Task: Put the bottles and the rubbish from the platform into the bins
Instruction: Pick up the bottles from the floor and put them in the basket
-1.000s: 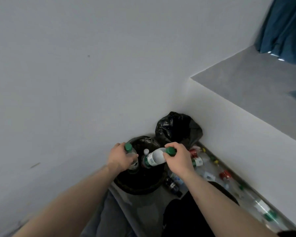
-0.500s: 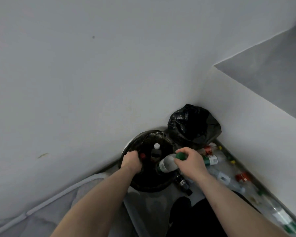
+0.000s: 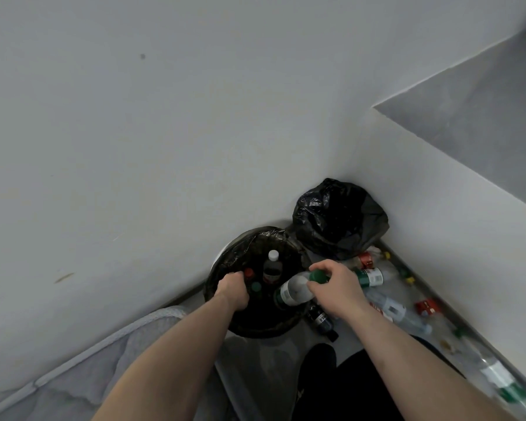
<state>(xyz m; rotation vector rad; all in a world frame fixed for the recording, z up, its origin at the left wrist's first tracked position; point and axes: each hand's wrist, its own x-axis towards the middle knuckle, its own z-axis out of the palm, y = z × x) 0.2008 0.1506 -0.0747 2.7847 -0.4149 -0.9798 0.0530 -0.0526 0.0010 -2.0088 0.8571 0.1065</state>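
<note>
1. Your right hand [image 3: 336, 288]: fingers and thumb curled round the green cap and neck of a clear bottle [image 3: 295, 290]. The bottle is tilted, base down and to the left, over the right rim of the bin [image 3: 222, 268]. White label with a green band near its base.

2. Your left hand [image 3: 233, 291]: inside the bin's mouth at the left side, fingers curled downward. Whether they hold anything, you cannot tell; the fingertips are hidden behind the knuckles.

3. Bin: round, lined with a black bag, standing in the corner against the wall [image 3: 134, 132]. Inside it, just beside your left hand: a red cap [image 3: 249, 272], a green cap [image 3: 256, 287], and an upright bottle with a white cap [image 3: 273, 264] and dark label.

4. Second bin [image 3: 340, 220]: behind and to the right, touching the first, wrapped in a black bag, set against both walls.

5. Platform [image 3: 392, 268]: narrow strip running along the right wall, past your right hand. On it lie several clear bottles on their sides, one with a green and white label [image 3: 371, 276], red labels and loose yellow and green caps among them.

6. Dark bottle [image 3: 322, 320]: lying just below your right wrist, beside the first bin's rim.

7. Grey fabric [image 3: 73, 384]: lower left, under your left forearm.
</note>
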